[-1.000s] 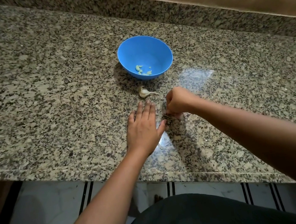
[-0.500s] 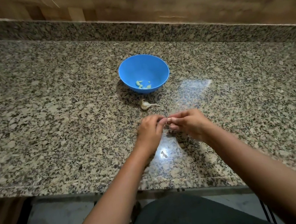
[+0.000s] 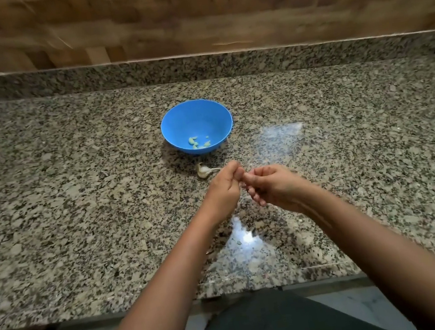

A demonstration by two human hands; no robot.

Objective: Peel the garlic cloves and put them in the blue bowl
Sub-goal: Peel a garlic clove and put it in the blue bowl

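Held clove: hidden where the two sets of fingertips meet, so skin on or off can't be told; it sits just above the countertop [image 3: 77, 214], mid-width, nearer the front edge than the back. Left hand [image 3: 224, 189] & right hand [image 3: 273, 189] both curled, thumbs & forefingers pinching at one shared spot, tips touching. One sec ago the left lay flat on the stone & the right was a fist pressing down beside it; since then both have lifted & come together. Prob. meaning: loosening press over, peeling proper now starting. Just beyond the left knuckles an unpeeled clove [image 3: 203, 170] w/ a thin stalk lies on the stone, unmoved; one more to do. Further toward the back edge, blue bowl [image 3: 198, 117], upright, w/ a few pale peeled pieces [image 3: 198, 142] in its bottom, same as before; nothing added yet. Near the front edge, a tiny scrap [image 3: 237, 242], maybe skin, in a glare patch. Behind the countertop: wood-panel wall [image 3: 189, 22].
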